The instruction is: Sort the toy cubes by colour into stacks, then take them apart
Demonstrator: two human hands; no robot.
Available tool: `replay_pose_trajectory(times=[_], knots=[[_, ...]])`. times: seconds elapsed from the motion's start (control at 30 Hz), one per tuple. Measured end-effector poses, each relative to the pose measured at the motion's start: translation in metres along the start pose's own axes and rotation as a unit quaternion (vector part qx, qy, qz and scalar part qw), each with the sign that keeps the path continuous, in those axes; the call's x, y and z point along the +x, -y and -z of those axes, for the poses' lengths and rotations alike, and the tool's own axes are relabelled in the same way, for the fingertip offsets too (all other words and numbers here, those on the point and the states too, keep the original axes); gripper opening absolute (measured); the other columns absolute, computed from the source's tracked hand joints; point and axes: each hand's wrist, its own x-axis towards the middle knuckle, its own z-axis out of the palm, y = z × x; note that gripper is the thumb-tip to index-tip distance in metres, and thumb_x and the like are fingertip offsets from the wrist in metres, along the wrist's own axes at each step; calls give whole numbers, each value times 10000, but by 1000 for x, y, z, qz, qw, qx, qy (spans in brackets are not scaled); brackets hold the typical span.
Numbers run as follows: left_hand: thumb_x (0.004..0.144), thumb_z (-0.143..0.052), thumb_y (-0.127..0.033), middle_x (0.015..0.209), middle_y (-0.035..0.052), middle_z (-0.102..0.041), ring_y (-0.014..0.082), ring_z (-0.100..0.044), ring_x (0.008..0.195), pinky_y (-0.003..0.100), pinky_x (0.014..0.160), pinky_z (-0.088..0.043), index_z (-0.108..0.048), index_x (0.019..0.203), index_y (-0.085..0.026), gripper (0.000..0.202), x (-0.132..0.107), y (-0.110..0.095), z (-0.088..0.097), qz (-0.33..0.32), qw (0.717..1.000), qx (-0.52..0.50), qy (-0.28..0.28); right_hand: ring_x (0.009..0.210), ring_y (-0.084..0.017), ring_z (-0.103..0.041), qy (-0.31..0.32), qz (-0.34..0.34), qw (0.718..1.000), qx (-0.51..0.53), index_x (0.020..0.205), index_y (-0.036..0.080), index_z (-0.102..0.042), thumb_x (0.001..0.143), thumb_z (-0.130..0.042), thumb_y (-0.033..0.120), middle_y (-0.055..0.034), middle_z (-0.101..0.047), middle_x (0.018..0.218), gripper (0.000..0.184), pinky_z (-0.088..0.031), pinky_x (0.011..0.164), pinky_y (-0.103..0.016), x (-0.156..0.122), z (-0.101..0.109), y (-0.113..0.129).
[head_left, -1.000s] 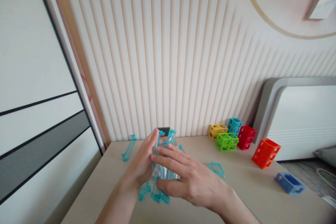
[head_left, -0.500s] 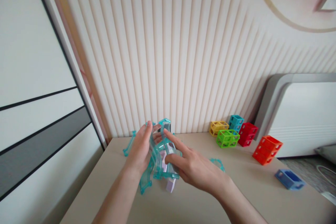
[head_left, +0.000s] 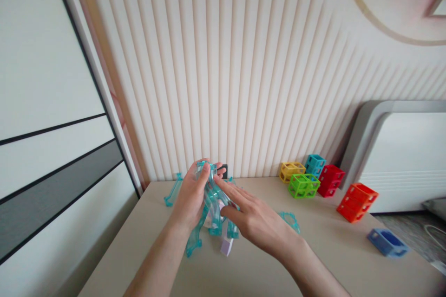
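Translucent teal curved track pieces [head_left: 211, 195] are bunched together between my two hands above the table. My left hand [head_left: 193, 190] is wrapped round their upper end, its thumb pressed on top. My right hand [head_left: 256, 218] grips them from the right, index finger near the upper end and thumb lower down. Where one piece stops and another begins is hard to make out. Beneath, a pale purple block [head_left: 226, 246] partly shows on the table, beside another teal track piece [head_left: 194, 241]. My hands hide much of this pile.
On the table [head_left: 139, 250], a teal piece [head_left: 172, 190] lies left and another [head_left: 290, 221] right. Further right stand yellow [head_left: 291, 171], green [head_left: 304, 186], cyan [head_left: 315, 165], red [head_left: 331, 180] and orange [head_left: 357, 202] frame blocks, with a blue one [head_left: 388, 242] near the edge. A ribbed wall [head_left: 216, 79] rises behind.
The upper teal piece, raised and apart half a second ago, is now brought down alongside the other in my left hand. My left thumb has closed over it. The view has shifted slightly.
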Motion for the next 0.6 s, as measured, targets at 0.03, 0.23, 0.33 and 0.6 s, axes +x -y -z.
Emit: replay_pose_trajectory(times=[0.03,0.23,0.33,0.6], knots=[[816,-731,-515,1133,125,-731,257,-715,1032,401,903,-564,-551,1139,-209,480,0,-1,1,-18,1000,8,-4,1436,-247,-391,16,4,1000,-1,1277,311,-603,922,-474,-4,10,-343,1595,492,-362,1183,-486,-1,1,-1],[822,-743,-467,1190,126,-720,273,-671,1141,416,998,-511,-536,1187,-227,484,-7,-5,4,-107,990,88,40,1440,-234,-382,-55,-56,988,132,1401,268,-465,977,-458,89,-105,-393,1560,460,-432,1130,-446,-1,-4,0],[839,-735,-433,1297,140,-670,278,-618,1228,398,1020,-498,-523,1212,-233,474,-13,-3,2,-107,984,111,91,1329,-256,-513,-92,-99,976,171,1398,275,-459,950,-612,241,-126,-451,1505,475,-515,1044,-431,1,-11,0],[919,-588,-519,1416,167,-578,272,-571,1287,387,1030,-490,-484,1235,-227,443,-14,7,-1,-137,972,129,142,1286,-249,-546,-108,-99,982,123,1313,259,-542,996,-504,218,-122,-507,1457,323,-500,1035,-420,1,-9,-6]])
